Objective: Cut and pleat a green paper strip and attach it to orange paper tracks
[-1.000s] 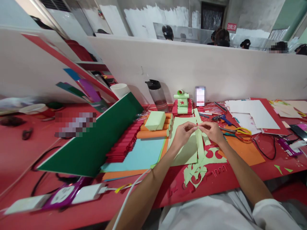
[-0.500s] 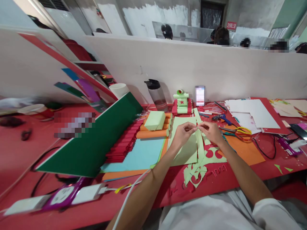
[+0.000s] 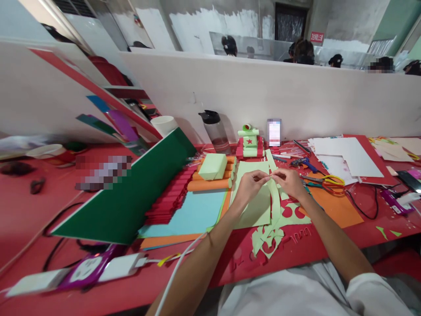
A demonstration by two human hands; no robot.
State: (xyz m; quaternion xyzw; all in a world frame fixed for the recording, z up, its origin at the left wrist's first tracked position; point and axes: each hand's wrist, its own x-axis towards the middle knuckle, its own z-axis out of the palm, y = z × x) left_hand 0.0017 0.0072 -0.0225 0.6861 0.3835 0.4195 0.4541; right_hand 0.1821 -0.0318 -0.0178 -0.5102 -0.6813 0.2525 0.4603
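Over the last 1 s almost nothing on the bench point(image 3: 33, 210) has shifted. Both hands have stayed at the same spot, and whatever changed is confined to their fingertips, where any difference is too slight to read clearly. That suggests a spell of fine fingertip work, at a stage that seems unfinished, since neither hand has let go or moved off.

The left hand point(image 3: 255, 183) and right hand point(image 3: 289, 181) meet tip to tip, each with thumb and fingers drawn almost together in a pinch. A tiny piece may sit between them, but it is too small to make out, so I cannot tell what either has hold of.

Just beneath the hands are a pale green sheet point(image 3: 251, 213) and, along its right side, a pale green strip point(image 3: 275, 204). Cut green scraps point(image 3: 268, 239) lie on the near side. All of these have kept their places.

The green-and-red paper model point(image 3: 250, 151) is untouched on the far side, with a red star on its front and a phone point(image 3: 274, 132) upright to its right. To the left of the sheet, a pale green block point(image 3: 212, 166) rests on orange rolls point(image 3: 208, 184). The scissors point(image 3: 325, 180) lie to the right, over an orange sheet point(image 3: 342, 208), well apart from the fingertips.
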